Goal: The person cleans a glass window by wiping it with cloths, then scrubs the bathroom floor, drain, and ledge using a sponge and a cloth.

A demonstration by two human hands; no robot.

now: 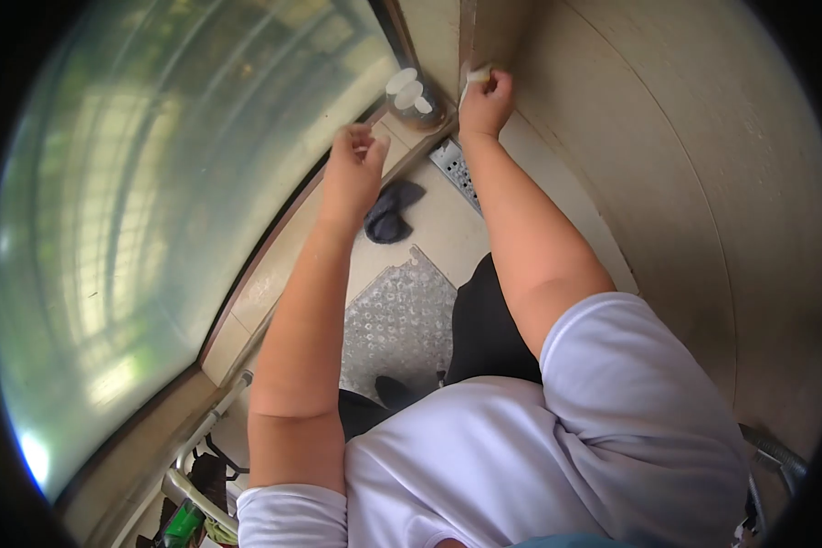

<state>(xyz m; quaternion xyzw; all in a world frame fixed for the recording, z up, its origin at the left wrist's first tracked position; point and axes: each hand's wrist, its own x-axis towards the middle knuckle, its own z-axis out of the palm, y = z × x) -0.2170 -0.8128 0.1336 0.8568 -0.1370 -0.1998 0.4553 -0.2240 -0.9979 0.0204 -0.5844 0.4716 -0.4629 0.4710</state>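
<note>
My right hand (487, 108) is raised to the corner of the tiled wall, its fingers closed round a small whitish cloth (467, 89). The cloth has a yellowish patch near the fingertips, and most of it is hidden in the grip. My left hand (352, 173) is held up in front of the frosted window (192, 183), slightly blurred. Its fingers are half curled with the thumb apart, and I make out nothing held in them. Just beyond it, on the ledge in the corner, stands a cluster of white round-topped items (409, 93).
A dark crumpled cloth (391, 212) lies on the pale floor beside a perforated metal drain cover (457, 169). Under me is a grey textured mat (397, 315). A white metal rack (187, 466) with a green item (184, 522) stands at lower left. The beige wall (685, 183) curves along the right.
</note>
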